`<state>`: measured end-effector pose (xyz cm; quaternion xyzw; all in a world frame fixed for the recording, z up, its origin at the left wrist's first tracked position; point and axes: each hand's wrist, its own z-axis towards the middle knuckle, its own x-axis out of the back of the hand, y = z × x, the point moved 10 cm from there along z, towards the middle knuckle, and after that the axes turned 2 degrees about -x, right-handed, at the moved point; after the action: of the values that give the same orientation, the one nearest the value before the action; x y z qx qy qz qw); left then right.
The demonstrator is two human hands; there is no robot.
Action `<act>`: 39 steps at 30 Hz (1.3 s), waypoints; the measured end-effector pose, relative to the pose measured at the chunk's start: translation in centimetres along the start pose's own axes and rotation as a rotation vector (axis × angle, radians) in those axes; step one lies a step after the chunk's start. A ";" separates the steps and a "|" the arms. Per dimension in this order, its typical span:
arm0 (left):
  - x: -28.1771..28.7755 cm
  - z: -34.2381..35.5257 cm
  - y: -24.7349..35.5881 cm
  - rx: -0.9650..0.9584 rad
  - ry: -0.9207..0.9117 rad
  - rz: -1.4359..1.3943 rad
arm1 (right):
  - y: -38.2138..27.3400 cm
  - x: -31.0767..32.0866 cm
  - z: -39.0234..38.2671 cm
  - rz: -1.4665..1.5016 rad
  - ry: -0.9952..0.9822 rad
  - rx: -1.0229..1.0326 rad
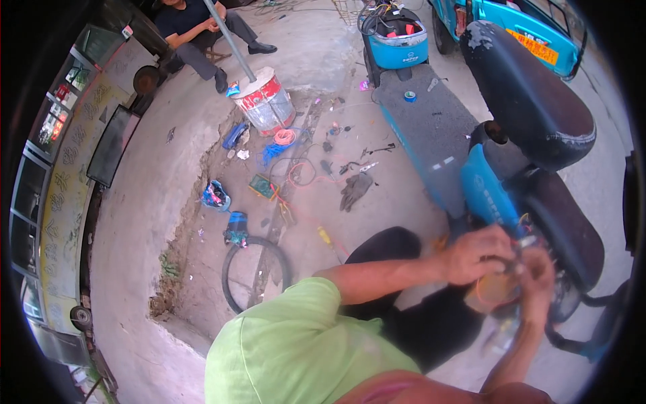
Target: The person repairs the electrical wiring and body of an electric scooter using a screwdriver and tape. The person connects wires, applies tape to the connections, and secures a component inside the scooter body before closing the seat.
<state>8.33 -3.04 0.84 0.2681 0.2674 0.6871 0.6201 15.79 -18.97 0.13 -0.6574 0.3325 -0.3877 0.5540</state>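
My left hand (479,256) and my right hand (536,275) work close together at the rear lower body of a blue electric scooter (491,188), below its black seat (528,101). The fingers of both are bent round small parts, perhaps wires, too blurred to name. An orange-tan rounded thing (494,291) sits just under my hands, partly hidden by them. A second black pad (562,236) lies to the right of them. The scooter's grey footboard (417,118) stretches away toward the top of the view.
A seated person (188,30) is beside a pole in a painted drum (264,104). Wire coils (284,137), a meter (262,185), a glove (356,190), a tyre (232,283) and several tools lie on the concrete (141,236). Another blue vehicle (505,20) stands behind.
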 end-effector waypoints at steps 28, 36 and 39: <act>-1.3 1.4 2.0 0.011 -0.131 -0.064 | -0.9 1.1 -1.3 -0.099 0.133 0.126; -2.6 0.7 -1.3 0.439 -0.216 0.170 | -0.3 -0.2 -0.1 -0.003 -0.040 0.034; -3.6 -0.4 -2.2 0.691 -0.132 0.034 | 0.0 0.6 -0.9 0.068 -0.029 0.051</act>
<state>9.93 -6.47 -1.12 0.5105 0.4390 0.5473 0.4971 15.29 -19.93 0.26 -0.6371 0.3366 -0.3675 0.5880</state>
